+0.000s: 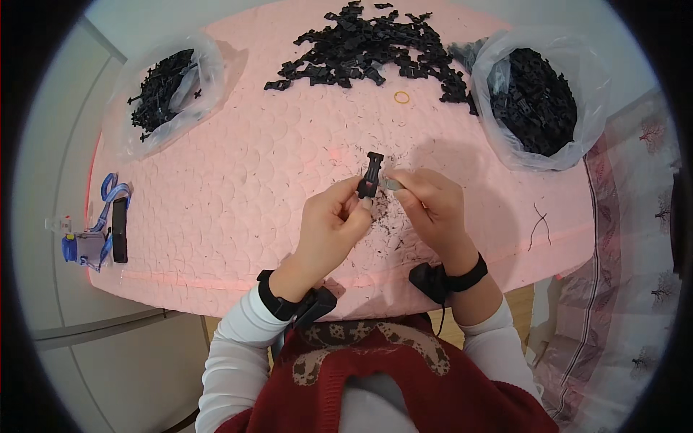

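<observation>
Over the middle of the pink quilted cloth, my left hand (pixel 329 225) pinches a black plastic buckle (pixel 372 170) by its lower end, thumb and fingers closed on it. The buckle points up and away, with an opening in its body. Just to its right, my right hand (pixel 437 209) is closed, thumb against forefinger, on a small flat grey piece (pixel 393 185); its kind I cannot make out. A narrow gap separates that piece from the buckle. Dark shavings (pixel 390 222) lie scattered on the cloth beneath both hands.
At the far middle spreads a heap of black buckles (pixel 361 47). Clear plastic bags of black parts stand at far left (pixel 206 76) and far right (pixel 588 79). A yellow ring (pixel 401 97), a black twisted cord (pixel 540 226) and a blue lanyard (pixel 108 189) lie around.
</observation>
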The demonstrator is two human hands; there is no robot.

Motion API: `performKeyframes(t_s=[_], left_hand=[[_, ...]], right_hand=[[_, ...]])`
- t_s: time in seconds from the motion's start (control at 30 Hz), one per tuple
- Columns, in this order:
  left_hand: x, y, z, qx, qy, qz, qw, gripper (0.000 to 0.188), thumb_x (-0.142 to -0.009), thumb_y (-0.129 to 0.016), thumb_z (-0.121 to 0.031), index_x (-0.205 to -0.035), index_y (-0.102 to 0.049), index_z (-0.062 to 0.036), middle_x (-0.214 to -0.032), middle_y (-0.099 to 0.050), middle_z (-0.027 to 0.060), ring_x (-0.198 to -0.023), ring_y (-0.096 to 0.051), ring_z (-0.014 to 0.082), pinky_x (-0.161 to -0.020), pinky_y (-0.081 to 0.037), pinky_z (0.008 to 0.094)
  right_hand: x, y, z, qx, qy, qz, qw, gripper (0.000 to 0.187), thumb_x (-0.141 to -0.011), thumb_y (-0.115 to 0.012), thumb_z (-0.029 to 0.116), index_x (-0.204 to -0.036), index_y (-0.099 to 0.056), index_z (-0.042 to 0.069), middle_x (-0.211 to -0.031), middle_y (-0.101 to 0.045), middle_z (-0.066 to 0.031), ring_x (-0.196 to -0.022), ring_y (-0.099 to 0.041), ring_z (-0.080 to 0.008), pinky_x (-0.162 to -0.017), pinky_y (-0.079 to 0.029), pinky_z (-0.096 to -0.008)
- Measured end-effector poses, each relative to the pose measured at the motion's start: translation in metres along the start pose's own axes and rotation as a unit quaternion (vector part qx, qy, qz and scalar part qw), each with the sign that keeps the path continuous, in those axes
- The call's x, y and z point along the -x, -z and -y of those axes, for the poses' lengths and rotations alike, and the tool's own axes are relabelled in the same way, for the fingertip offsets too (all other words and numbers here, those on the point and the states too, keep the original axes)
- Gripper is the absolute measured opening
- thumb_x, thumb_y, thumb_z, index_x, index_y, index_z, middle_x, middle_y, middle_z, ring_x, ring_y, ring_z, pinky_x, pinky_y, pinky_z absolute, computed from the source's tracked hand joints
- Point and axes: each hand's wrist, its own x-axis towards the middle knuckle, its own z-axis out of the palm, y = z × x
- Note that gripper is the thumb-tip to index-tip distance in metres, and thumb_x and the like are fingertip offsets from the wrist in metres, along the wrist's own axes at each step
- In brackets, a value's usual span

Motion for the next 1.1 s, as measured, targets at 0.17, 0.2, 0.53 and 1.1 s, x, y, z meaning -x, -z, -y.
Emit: performKeyframes(t_s=[0.17,0.2,0.53,1.1], left_hand=[[0.0001,0.0005,0.003,-0.027,-0.034,0.011,0.999,0.018,-0.08,-0.052,-0.004,-0.095,-0.057,0.0015,-0.052,-0.039,-0.0056,-0.048,-0.035,0.0006,-0.043,-0.029,0.0179],[0.0001,0.0004,0.0036,-0.027,-0.033,0.012,0.999,0.018,-0.08,-0.052,-0.004,-0.095,-0.057,0.0015,-0.052,-0.039,-0.0056,-0.048,-0.035,0.0006,-0.043,-0.029,0.0179],[0.0024,-0.0025,-0.0006,-0.011,-0.004,0.021,1.0,0.017,-0.08,-0.051,-0.004,-0.095,-0.057,0.0011,-0.053,-0.039,-0.006,-0.049,-0.035,0.0006,-0.044,-0.029,0.0177],[0.0012,-0.0007,0.0044,0.0,-0.013,0.02,1.0,0.023,-0.08,-0.051,-0.001,-0.102,-0.056,0.0016,-0.055,-0.039,-0.0067,-0.049,-0.035,0.0003,-0.044,-0.03,0.0168]], right_hand=[[0.0002,0.0003,-0.001,0.012,0.039,0.014,0.999,0.02,-0.074,-0.06,0.003,-0.094,-0.061,0.003,-0.059,-0.049,-0.0072,-0.05,-0.047,-0.0191,-0.046,-0.037,-0.0288],[0.0001,0.0007,-0.0001,0.012,0.038,0.014,0.999,0.02,-0.074,-0.06,0.003,-0.094,-0.061,0.003,-0.059,-0.049,-0.0072,-0.05,-0.047,-0.0191,-0.046,-0.037,-0.0288],[0.0012,0.0,0.0004,0.087,0.015,-0.006,0.996,0.019,-0.074,-0.061,0.006,-0.093,-0.061,0.004,-0.058,-0.047,-0.0075,-0.048,-0.046,-0.0207,-0.045,-0.036,-0.0291],[0.0005,0.005,0.0014,-0.064,-0.054,0.052,0.995,0.017,-0.078,-0.057,0.003,-0.093,-0.061,0.0,-0.075,-0.062,-0.0117,-0.06,-0.058,-0.021,-0.055,-0.044,-0.0273]])
